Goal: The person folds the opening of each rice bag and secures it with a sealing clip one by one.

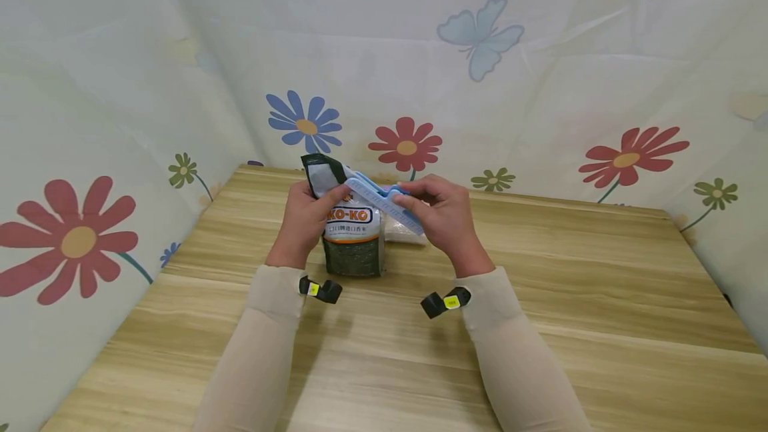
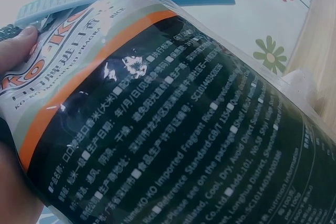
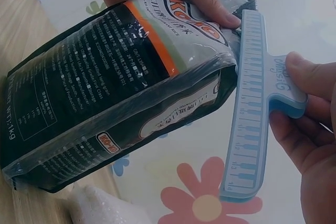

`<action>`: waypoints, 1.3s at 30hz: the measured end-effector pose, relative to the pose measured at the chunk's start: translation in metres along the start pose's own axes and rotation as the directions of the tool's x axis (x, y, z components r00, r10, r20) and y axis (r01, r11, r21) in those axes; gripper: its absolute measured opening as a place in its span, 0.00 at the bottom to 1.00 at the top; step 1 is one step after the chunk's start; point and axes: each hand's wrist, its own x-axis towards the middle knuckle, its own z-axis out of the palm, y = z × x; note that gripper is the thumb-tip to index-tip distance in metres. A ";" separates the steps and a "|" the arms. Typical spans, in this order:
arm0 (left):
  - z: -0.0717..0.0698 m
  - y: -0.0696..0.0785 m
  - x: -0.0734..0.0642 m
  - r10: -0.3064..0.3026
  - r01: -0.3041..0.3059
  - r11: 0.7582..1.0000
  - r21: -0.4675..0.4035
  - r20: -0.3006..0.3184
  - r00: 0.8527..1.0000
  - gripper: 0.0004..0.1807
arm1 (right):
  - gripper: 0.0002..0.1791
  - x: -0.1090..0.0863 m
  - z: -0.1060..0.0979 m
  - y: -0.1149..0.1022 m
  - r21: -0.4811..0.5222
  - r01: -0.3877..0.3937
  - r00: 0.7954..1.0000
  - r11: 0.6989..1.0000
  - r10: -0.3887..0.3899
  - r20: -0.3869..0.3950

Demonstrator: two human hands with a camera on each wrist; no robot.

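Note:
A dark green and white bag of rice (image 1: 354,259), printed KO-KO, stands on the table with its top bent over. My left hand (image 1: 302,222) grips the bag near its top, thumb across the front. In my right hand (image 1: 449,215), thumb and fingers pinch the handles of a light blue bag clip (image 3: 244,108) with ruler-like markings. The clip slants across the bag's upper right side, beside the left thumb. In the left wrist view, the bag's printed panel (image 2: 157,124) fills most of the picture. Whether the clip bites on the bag I cannot tell.
Behind the rice bag, a clear bag with whitish contents (image 1: 405,232) lies on the wooden table (image 1: 384,365). A pale cloth backdrop (image 1: 570,79) with printed flowers and a butterfly rises along the table's back and sides.

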 end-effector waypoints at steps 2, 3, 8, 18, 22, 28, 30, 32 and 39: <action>0.000 -0.001 0.000 0.002 -0.002 1.000 -0.005 0.001 1.000 0.11 | 0.11 0.000 0.000 -0.001 -0.001 0.002 1.000 1.000 -0.002 0.001; 0.000 -0.001 0.000 0.003 -0.003 1.000 -0.007 0.003 1.000 0.11 | 0.11 0.000 0.000 -0.001 -0.001 0.003 1.000 1.000 -0.003 0.001; 0.000 -0.001 0.001 0.003 -0.003 1.000 -0.013 0.006 1.000 0.10 | 0.11 0.001 0.001 -0.002 0.006 0.011 1.000 1.000 -0.011 0.003; 0.000 0.000 0.001 -0.008 0.008 1.000 0.002 0.002 1.000 0.13 | 0.11 0.003 0.004 -0.002 0.006 0.041 0.999 0.999 -0.041 -0.002; 0.000 0.000 0.000 -0.003 0.003 1.000 0.003 0.005 1.000 0.12 | 0.11 0.004 0.004 -0.004 0.017 0.038 0.999 0.999 -0.038 -0.004; 0.000 0.000 0.000 0.005 -0.005 1.000 0.009 0.008 1.000 0.14 | 0.12 0.005 0.006 -0.006 0.011 0.026 1.000 1.000 -0.026 -0.004; 0.000 0.000 0.000 0.001 -0.001 1.000 0.018 0.008 1.000 0.15 | 0.12 0.005 0.006 -0.006 0.011 0.029 1.000 1.000 -0.029 -0.005; 0.000 0.000 0.000 -0.004 0.003 1.000 0.025 0.008 1.000 0.16 | 0.12 0.005 0.007 -0.007 0.012 0.036 0.999 0.999 -0.036 -0.008; 0.000 0.001 0.000 0.002 -0.002 0.999 0.032 0.009 1.000 0.16 | 0.11 0.007 0.009 -0.007 0.019 0.061 0.998 0.998 -0.060 -0.021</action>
